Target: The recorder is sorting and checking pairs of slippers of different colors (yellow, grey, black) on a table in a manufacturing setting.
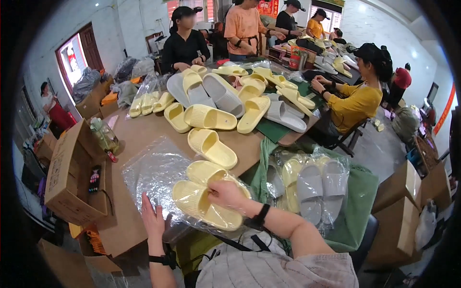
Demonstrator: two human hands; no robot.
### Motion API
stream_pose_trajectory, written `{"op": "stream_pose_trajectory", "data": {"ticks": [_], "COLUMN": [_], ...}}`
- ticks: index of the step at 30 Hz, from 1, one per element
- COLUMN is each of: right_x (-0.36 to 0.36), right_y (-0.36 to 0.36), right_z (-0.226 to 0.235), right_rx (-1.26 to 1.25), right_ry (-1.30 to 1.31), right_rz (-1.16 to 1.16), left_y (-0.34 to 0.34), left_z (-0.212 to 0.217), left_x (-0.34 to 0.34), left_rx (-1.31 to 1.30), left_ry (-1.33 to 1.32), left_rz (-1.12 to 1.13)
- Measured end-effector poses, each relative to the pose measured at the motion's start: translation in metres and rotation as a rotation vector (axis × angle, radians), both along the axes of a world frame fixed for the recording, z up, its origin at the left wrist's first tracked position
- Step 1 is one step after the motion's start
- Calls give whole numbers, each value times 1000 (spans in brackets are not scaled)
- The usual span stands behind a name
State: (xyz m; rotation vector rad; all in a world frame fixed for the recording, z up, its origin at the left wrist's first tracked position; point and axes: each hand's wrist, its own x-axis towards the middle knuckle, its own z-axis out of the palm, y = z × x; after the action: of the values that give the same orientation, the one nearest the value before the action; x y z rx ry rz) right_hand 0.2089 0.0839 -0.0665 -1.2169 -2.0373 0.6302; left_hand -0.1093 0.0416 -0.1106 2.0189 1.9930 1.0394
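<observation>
Brown cardboard covers the bench (144, 134), which runs from the lower left toward the upper middle of the frame, strewn with yellow and grey slippers. At lower centre the right hand (225, 193) has its fingers clamped on a pair of yellow slippers (206, 201) lying in a clear plastic bag (149, 175). Just left of it, the left hand (152, 221) lies flat on the bag, fingers apart. Bagged slippers (312, 185) sit at the right on green cloth. Other people work along the far side.
</observation>
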Motion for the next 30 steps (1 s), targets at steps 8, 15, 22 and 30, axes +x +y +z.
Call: {"op": "stream_pose_trajectory", "data": {"ticks": [8,15,22,30], "right_x": [172,296,261,240], "right_y": [-72,-73,20,59], "right_z": [72,40,-76,-108], "right_rx": [61,-123,-141,-120], "right_ry": [-137,-739,-775,-607], "right_rz": [-522,-688,-353,-563], "left_y": [-4,-6,-2,-4], "left_z": [-4,5,6,10], "left_x": [-5,1,6,7], "left_rx": [13,8,-32,-34], "left_ry": [41,62,76,12], "left_rz": [26,25,35,49]}}
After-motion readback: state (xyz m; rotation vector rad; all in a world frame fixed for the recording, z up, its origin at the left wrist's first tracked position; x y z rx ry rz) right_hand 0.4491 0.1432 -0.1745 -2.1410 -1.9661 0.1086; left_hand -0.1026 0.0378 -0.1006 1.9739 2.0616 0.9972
